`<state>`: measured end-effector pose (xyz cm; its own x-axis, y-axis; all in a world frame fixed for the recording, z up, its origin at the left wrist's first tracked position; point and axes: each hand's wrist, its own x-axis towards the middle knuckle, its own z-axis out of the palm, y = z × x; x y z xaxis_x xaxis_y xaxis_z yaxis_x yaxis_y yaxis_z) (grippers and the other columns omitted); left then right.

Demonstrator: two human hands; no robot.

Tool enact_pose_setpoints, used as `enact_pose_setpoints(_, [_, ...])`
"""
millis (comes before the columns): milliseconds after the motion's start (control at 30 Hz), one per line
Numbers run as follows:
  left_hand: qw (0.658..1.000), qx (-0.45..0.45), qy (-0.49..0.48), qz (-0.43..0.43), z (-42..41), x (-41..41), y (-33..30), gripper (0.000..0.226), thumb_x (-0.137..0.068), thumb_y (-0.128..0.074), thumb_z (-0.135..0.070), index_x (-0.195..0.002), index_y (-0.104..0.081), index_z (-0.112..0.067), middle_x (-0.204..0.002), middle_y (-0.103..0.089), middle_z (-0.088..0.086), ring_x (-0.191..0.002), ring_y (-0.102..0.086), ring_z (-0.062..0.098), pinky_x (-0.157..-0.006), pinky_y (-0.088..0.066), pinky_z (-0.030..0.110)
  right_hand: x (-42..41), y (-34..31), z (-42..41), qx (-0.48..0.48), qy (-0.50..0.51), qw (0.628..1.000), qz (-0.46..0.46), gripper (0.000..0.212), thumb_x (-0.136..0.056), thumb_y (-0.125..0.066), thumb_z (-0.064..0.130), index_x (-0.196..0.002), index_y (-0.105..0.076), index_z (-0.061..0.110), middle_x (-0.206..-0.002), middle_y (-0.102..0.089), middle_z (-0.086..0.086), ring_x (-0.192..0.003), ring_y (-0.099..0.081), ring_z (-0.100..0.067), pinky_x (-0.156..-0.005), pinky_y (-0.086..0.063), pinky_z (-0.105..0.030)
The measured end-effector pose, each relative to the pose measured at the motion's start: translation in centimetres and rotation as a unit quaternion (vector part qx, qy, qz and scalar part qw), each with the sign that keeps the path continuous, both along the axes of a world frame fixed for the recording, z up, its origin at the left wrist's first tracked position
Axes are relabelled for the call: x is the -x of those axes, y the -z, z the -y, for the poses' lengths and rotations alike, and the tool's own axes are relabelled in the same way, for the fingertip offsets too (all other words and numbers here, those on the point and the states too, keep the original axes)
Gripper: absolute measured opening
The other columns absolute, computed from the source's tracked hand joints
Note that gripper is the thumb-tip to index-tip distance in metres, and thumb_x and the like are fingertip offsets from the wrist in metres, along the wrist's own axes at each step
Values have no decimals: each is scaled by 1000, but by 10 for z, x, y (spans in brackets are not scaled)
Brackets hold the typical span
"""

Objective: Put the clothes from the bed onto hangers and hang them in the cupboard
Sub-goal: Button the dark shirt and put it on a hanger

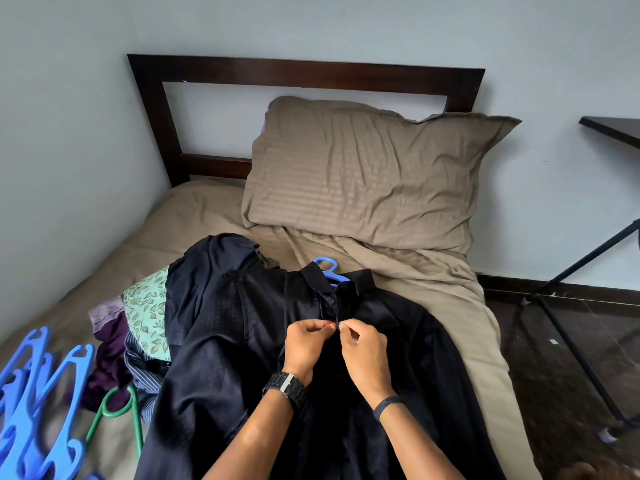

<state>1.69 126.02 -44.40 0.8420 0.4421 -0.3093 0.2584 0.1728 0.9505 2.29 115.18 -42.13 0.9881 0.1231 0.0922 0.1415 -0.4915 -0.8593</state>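
Pale blue-grey walls, a dark wooden headboard (304, 72), and a bed in tan striped sheets (450, 306) with one matching tan pillow (363, 178). Far left, a stack of blue plastic hangers (38, 403), too jumbled to count, and one green hanger (119, 407) beside them. Next along, a heap of unhung clothes (138, 327): green leaf print, purple, striped; I make out at least three or four. Centre, the black dotted button-up shirt (225, 341) lies flat, collar toward the pillow, long axis running straight away from the person, one blue hanger's hook (327, 266) poking out of its neck. The left hand (306, 344) and right hand (363, 351) meet on the placket just below the collar, both pinching the shirt front narrowly, fingertips nearly touching. Buttoning, I'd say; remaining buttons would run toward the person, equally near both hands.
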Motion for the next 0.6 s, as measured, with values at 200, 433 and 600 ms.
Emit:
enact_pose_setpoints(200, [999, 35, -6, 8, 4, 0, -7, 11, -82, -70, -1, -72, -70, -7, -71, -70, 10, -66, -65, 17, -62, -50, 25, -3, 4, 6, -8, -8, 1000, -12, 10, -88, -63, 7, -90, -69, 15, -67, -67, 6, -61, -65, -11, -61, -58, -34])
enact_pose_setpoints(433, [999, 25, 36, 27, 4, 2, -9, 12, -88, -61, -4, -83, -71, 1, -85, -71, 19, -77, -66, 21, -73, -53, 29, -2, 2, 4, 1, -3, 1000, -5, 7, -86, -65, 9, -84, -63, 15, -60, -64, 5, -52, -60, -9, -53, -52, -20])
enact_pose_setpoints(600, [997, 13, 61, 45, 9, 5, -14, 27, -90, -64, -19, -68, -73, -6, -73, -72, 11, -68, -63, 14, -66, -49, 24, 0, 1, 0, 4, 24, 1000, -3, 14, -85, -64, 9, -76, -56, 17, -57, -61, 3, -49, -55, -6, -46, -41, -13])
